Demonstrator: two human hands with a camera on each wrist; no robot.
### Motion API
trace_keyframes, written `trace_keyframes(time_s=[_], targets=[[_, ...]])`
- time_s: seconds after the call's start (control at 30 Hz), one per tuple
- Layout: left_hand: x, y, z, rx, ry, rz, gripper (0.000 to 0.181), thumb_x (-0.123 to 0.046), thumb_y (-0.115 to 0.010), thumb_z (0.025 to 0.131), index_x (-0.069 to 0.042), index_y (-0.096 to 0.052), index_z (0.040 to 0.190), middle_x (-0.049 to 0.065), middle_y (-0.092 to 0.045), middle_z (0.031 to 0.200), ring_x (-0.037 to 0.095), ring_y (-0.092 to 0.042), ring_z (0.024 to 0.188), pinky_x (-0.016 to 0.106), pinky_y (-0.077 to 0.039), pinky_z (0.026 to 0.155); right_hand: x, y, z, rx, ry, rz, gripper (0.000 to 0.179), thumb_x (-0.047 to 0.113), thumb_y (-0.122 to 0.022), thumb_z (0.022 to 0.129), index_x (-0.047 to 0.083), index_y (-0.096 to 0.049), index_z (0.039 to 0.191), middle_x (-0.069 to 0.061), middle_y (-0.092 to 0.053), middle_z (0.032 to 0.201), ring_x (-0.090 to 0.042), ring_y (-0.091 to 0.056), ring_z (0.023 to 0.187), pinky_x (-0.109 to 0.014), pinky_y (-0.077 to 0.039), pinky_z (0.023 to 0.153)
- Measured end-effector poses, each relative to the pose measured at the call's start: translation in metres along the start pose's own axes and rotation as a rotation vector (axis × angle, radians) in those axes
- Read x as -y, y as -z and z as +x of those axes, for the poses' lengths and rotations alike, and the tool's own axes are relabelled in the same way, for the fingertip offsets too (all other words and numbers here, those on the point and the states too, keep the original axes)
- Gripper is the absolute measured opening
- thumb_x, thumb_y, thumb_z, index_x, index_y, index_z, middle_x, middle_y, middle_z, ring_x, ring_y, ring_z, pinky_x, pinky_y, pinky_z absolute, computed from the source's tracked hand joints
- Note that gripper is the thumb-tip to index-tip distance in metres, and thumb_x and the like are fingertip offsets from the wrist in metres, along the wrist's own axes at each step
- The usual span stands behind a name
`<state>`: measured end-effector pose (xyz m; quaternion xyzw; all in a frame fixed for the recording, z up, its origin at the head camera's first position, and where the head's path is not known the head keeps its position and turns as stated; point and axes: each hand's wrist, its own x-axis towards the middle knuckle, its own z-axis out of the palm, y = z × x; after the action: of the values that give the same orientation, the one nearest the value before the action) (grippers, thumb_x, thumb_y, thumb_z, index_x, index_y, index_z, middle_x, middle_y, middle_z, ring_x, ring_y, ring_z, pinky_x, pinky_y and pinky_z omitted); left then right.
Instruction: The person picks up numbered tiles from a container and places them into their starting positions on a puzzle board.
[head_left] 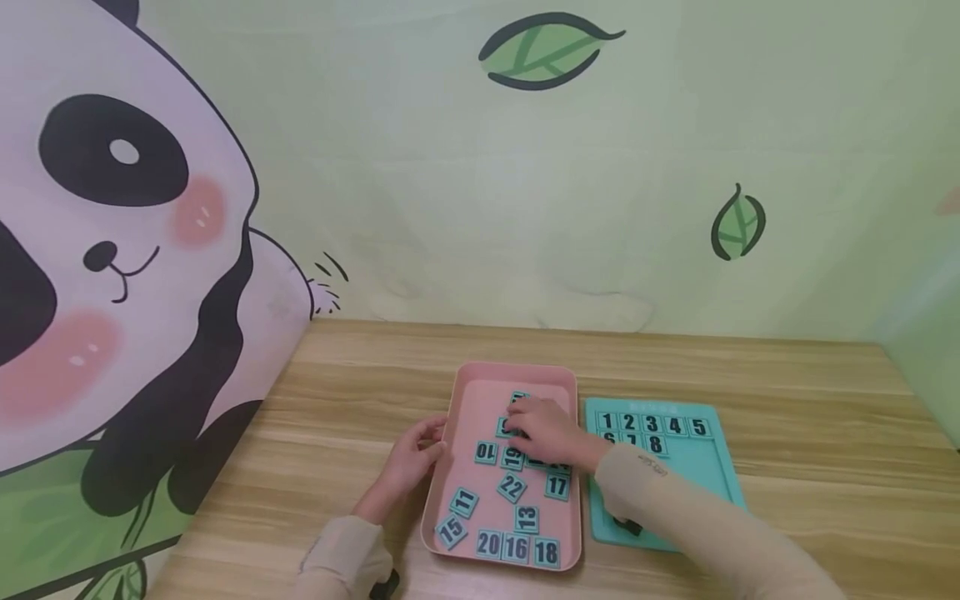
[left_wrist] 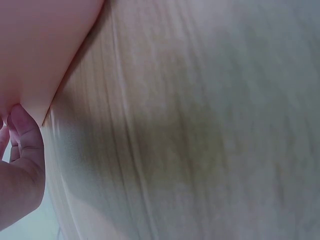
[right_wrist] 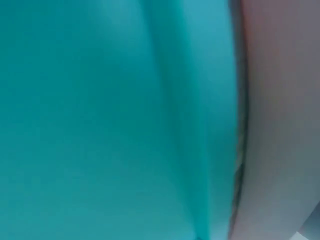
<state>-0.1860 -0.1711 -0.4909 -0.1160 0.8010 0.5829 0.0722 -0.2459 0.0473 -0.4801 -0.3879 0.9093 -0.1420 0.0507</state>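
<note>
A pink tray (head_left: 480,400) holds loose teal number tiles, among them 10 (head_left: 486,452), 22 (head_left: 512,487) and 17 (head_left: 557,487). My right hand (head_left: 547,429) reaches over its upper part, thumb and fingertips around the edges of the 9 tile (head_left: 504,427), which they partly cover. Another tile (head_left: 517,398) peeks out above the fingers, and the palm overlaps several more. Against the tray's left outer wall rests my left hand (head_left: 411,458); its thumb (left_wrist: 22,120) touches the wall in the left wrist view.
To the right lies a teal board (head_left: 697,475) with tiles 1 to 5 in its top row and 6, 7 and 8 below; my right forearm crosses it. The right wrist view shows its raised rim (right_wrist: 215,150) close up. A wooden table (head_left: 360,375) meets a panda-printed wall behind.
</note>
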Motion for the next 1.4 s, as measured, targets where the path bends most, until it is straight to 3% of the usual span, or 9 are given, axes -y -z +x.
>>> trace_keyframes(time_s=[0.17, 0.47, 0.57, 0.77, 0.9, 1.03, 1.23, 1.4], targets=[[0.001, 0.001, 0.0, -0.002, -0.003, -0.001, 0.039, -0.001, -0.048, 0.086, -0.008, -0.049, 0.124, 0.013, -0.05, 0.106, 0.021, -0.052, 0.092, 0.028, -0.048, 0.07, 0.001, -0.001, 0.001, -0.061, -0.064, 0.027, 0.032, 0.029, -0.056, 0.083, 0.014, -0.061, 0.111, -0.004, -0.058, 0.111, -0.019, -0.049, 0.103, -0.037, -0.038, 0.092], [-0.002, 0.001, -0.002, 0.007, -0.021, 0.0, 0.038, -0.002, -0.048, 0.086, -0.007, -0.048, 0.124, 0.015, -0.05, 0.106, 0.021, -0.052, 0.091, 0.029, -0.049, 0.071, 0.001, -0.005, 0.007, -0.056, -0.159, 0.043, 0.034, 0.028, -0.062, 0.078, 0.015, -0.062, 0.109, -0.001, -0.062, 0.105, -0.015, -0.051, 0.095, -0.035, -0.04, 0.087], [-0.001, 0.0, -0.002, 0.007, -0.024, 0.004, 0.038, -0.002, -0.049, 0.086, -0.007, -0.048, 0.124, 0.015, -0.051, 0.106, 0.02, -0.053, 0.091, 0.029, -0.049, 0.071, 0.001, -0.004, 0.007, -0.088, -0.177, 0.122, 0.034, 0.024, -0.065, 0.075, 0.012, -0.063, 0.108, 0.0, -0.064, 0.1, -0.013, -0.053, 0.09, -0.033, -0.043, 0.084], [0.0, 0.0, -0.001, 0.004, -0.023, 0.004, 0.038, -0.002, -0.049, 0.086, -0.007, -0.049, 0.124, 0.015, -0.051, 0.107, 0.022, -0.053, 0.094, 0.03, -0.049, 0.071, 0.0, 0.012, 0.001, -0.133, -0.257, 0.385, 0.033, 0.018, -0.069, 0.072, 0.01, -0.064, 0.103, 0.0, -0.063, 0.097, -0.011, -0.055, 0.085, -0.028, -0.048, 0.076], [0.0, 0.0, -0.002, 0.003, -0.025, 0.001, 0.039, -0.002, -0.048, 0.086, -0.007, -0.048, 0.124, 0.015, -0.051, 0.108, 0.023, -0.053, 0.095, 0.03, -0.049, 0.071, -0.006, 0.024, -0.01, -0.157, -0.324, 0.544, 0.031, 0.011, -0.069, 0.07, 0.01, -0.064, 0.101, -0.002, -0.061, 0.102, -0.016, -0.055, 0.09, -0.034, -0.048, 0.079], [-0.001, 0.0, -0.002, -0.002, -0.015, 0.001, 0.039, -0.002, -0.048, 0.086, -0.008, -0.048, 0.125, 0.015, -0.051, 0.109, 0.024, -0.053, 0.097, 0.031, -0.049, 0.073, -0.016, 0.034, -0.028, -0.132, -0.389, 0.627, 0.034, 0.012, -0.066, 0.073, 0.012, -0.062, 0.106, -0.001, -0.057, 0.112, -0.019, -0.052, 0.098, -0.039, -0.046, 0.085], [-0.001, -0.001, -0.002, -0.009, -0.001, 0.006, 0.038, -0.003, -0.048, 0.087, -0.01, -0.048, 0.125, 0.014, -0.051, 0.111, 0.024, -0.052, 0.099, 0.031, -0.049, 0.074, -0.036, 0.045, -0.06, -0.144, -0.338, 0.556, 0.032, 0.011, -0.065, 0.075, 0.013, -0.061, 0.107, -0.002, -0.059, 0.107, -0.022, -0.051, 0.099, -0.041, -0.044, 0.085], [-0.003, -0.002, -0.003, -0.008, 0.006, 0.006, 0.039, -0.003, -0.048, 0.087, -0.009, -0.048, 0.125, 0.015, -0.05, 0.111, 0.025, -0.051, 0.1, 0.031, -0.05, 0.075, -0.052, 0.053, -0.086, -0.135, -0.342, 0.498, 0.032, 0.011, -0.064, 0.076, 0.011, -0.059, 0.108, -0.005, -0.058, 0.11, -0.026, -0.051, 0.104, -0.045, -0.043, 0.087]])
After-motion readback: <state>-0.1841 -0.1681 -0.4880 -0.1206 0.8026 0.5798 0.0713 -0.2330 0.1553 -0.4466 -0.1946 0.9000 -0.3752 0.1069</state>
